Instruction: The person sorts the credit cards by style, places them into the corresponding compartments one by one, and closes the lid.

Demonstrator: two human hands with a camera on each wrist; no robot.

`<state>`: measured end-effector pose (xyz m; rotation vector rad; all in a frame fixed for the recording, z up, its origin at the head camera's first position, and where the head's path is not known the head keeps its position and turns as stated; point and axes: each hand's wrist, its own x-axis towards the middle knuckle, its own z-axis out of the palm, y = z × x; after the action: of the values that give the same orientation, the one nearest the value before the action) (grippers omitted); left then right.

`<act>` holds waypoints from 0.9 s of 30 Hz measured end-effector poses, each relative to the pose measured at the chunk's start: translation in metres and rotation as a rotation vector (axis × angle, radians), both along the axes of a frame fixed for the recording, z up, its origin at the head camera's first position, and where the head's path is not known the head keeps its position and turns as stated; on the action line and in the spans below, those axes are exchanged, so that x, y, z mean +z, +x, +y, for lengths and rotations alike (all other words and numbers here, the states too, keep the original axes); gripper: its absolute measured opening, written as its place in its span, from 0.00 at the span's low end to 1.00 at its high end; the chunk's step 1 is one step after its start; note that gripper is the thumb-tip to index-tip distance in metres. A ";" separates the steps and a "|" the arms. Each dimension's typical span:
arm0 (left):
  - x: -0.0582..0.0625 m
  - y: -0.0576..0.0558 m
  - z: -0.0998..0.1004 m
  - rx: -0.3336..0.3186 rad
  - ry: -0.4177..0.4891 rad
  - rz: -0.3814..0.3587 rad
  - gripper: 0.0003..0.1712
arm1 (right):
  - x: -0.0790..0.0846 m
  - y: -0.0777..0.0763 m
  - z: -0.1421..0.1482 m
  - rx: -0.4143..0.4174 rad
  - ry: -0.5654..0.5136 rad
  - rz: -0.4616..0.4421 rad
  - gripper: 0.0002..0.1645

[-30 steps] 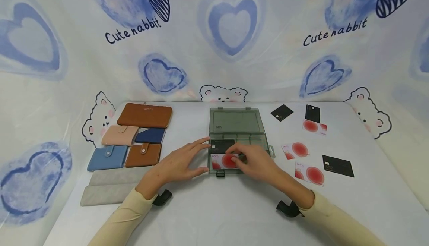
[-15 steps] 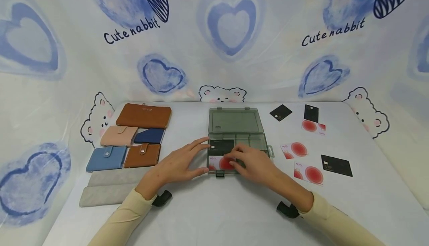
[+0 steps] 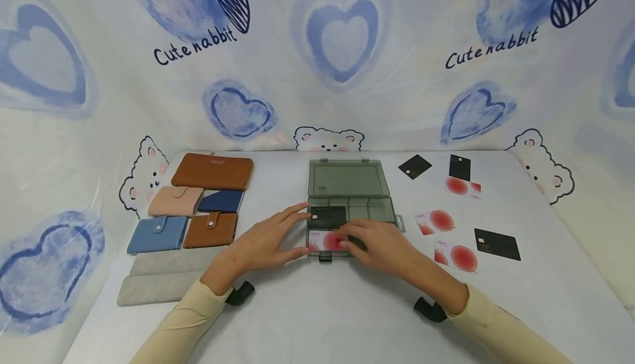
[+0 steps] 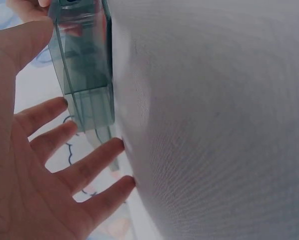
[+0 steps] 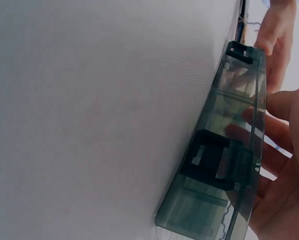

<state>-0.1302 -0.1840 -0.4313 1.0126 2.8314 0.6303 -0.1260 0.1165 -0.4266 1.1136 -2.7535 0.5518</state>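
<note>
A translucent green compartment box stands mid-table with its lid folded back. In its left compartments lie a black card and, in front of that, a white-and-red card. My left hand stays at the box's left side, its fingers spread and its thumb near the front corner; the left wrist view shows this side wall close to the fingertips. Over the front of the box, my right hand has its relaxed fingers inside and touches the white-and-red card's right end, which it partly hides.
Right of the box lie several loose cards, among them a black VIP card and a white-and-red card. At left are a brown pouch, a pink wallet, a blue wallet, a brown wallet and a grey case.
The white-and-red card has gone down into the front left compartment. My right hand's fingers have loosened from it and shifted slightly right. The left hand has stayed in place.
</note>
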 end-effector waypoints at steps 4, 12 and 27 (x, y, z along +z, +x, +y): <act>0.001 0.000 -0.001 0.003 -0.001 -0.001 0.43 | 0.004 -0.003 0.005 -0.001 -0.008 -0.042 0.17; 0.000 -0.001 -0.003 0.004 0.007 -0.004 0.43 | 0.034 -0.038 0.040 -0.003 -0.226 -0.055 0.19; -0.001 0.001 -0.001 0.006 -0.003 -0.028 0.44 | 0.014 -0.141 0.133 -0.217 -0.173 -0.085 0.22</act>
<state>-0.1292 -0.1847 -0.4326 0.9874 2.8115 0.6360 -0.2669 0.2496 -0.4123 0.7598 -2.7841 0.8049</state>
